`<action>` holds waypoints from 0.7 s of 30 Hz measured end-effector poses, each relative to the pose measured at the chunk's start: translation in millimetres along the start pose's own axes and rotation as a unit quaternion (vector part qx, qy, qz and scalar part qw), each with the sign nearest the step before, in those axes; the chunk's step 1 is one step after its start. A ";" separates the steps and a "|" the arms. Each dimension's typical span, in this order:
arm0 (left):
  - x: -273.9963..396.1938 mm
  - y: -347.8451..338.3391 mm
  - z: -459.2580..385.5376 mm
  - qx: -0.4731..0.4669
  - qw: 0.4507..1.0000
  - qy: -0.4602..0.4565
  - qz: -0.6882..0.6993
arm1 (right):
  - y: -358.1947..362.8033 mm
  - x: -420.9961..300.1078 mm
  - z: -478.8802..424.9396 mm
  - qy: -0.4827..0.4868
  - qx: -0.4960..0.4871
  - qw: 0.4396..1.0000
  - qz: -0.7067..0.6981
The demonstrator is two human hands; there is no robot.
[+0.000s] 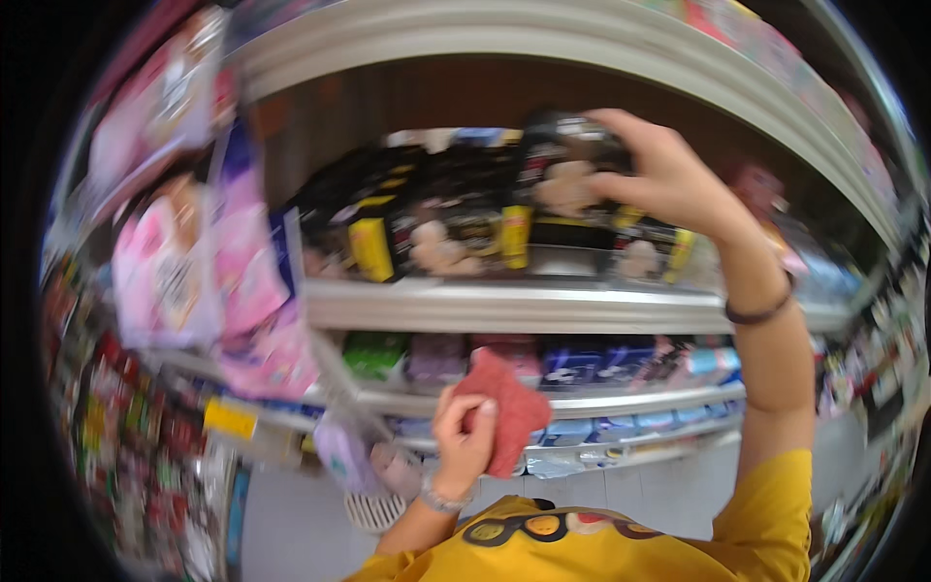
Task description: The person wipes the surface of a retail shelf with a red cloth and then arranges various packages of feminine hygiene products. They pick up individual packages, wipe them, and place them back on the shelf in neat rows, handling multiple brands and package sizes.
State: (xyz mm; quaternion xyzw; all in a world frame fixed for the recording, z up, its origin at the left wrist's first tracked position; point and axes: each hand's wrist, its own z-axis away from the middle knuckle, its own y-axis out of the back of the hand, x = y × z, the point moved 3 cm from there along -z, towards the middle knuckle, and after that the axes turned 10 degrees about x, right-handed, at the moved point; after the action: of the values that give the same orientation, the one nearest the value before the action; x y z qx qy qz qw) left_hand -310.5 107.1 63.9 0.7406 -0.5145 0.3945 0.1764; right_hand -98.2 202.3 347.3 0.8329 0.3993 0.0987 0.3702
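My right hand (658,171) grips the upper right side of a black package (564,174) with a beige picture and yellow corners. The package is blurred and stands at the front of a metal shelf (509,305). Below and to the left, a crumpled red cloth (509,418) is held in my left hand (465,436), in front of the lower shelves. Similar black packages (444,240) line the shelf left of the held one. Another black package (640,254) shows beneath my right hand.
Pink bagged packages (171,269) hang at the shelf's left end. Lower shelves carry green packs (372,356) and dark blue packs (596,364). A shelf edge (465,33) runs overhead. A striped white basket or grate (374,511) is near the grey floor (291,524).
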 end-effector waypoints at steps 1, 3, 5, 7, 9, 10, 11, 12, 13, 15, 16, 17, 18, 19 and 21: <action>1.8 0.1 -1.7 -0.022 1.000 -0.013 -0.011 | 0.3 2.9 -1.0 0.041 0.021 0.997 0.059; -3.0 7.3 -2.0 -0.013 1.000 -0.010 -0.010 | -3.8 -10.8 -6.7 0.057 -0.013 0.997 0.043; -13.0 15.9 -1.1 -0.025 0.999 0.013 -0.028 | -13.5 -14.8 -16.0 0.049 -0.014 0.997 0.064; -22.1 11.4 0.4 -0.022 0.999 0.029 -0.027 | -18.0 -10.6 -20.7 0.039 -0.034 0.994 0.101; -30.6 2.7 0.5 -0.034 0.998 0.043 -0.025 | -14.0 -10.0 -14.3 0.068 -0.016 0.990 0.119; -31.5 -3.7 1.7 -0.031 0.998 0.056 -0.020 | -12.3 -9.1 -12.0 0.081 0.011 0.989 0.127; -29.6 -10.3 1.8 -0.023 0.998 0.054 -0.019 | -10.1 -8.3 -8.5 0.097 0.039 0.985 0.134; -41.9 -6.5 2.7 -0.039 0.997 0.061 -0.023 | -8.2 -9.5 -3.8 0.130 0.092 0.977 0.144; -44.0 -7.9 0.6 -0.052 0.996 0.067 -0.029 | -2.1 -16.7 3.3 0.166 0.144 0.963 0.153; -35.5 -19.8 4.3 -0.030 0.997 0.073 -0.008 | 8.3 -24.9 17.2 0.185 0.188 0.956 0.127; -28.4 -25.0 6.9 -0.018 0.997 0.079 0.000 | 12.0 -28.7 26.2 0.195 0.202 0.955 0.095; -25.0 -30.8 7.1 -0.018 0.996 0.090 0.010 | 17.1 -31.2 35.6 0.206 0.217 0.952 0.063; -22.7 -34.1 9.6 -0.019 0.994 0.104 0.019 | 20.8 -34.2 45.3 0.221 0.218 0.949 0.062; -21.9 -38.3 11.7 -0.020 0.992 0.118 0.027 | 26.6 -35.8 54.3 0.235 0.220 0.945 0.061; -14.9 -51.6 16.4 -0.047 0.986 0.139 0.078 | 33.4 -33.6 77.1 0.250 0.173 0.951 0.056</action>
State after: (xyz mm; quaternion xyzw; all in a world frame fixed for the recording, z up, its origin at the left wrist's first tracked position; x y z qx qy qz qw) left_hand -259.7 126.5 49.7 0.6273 -0.5589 0.4817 0.2492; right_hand -65.2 122.4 320.5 0.8539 0.4426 0.2537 0.1032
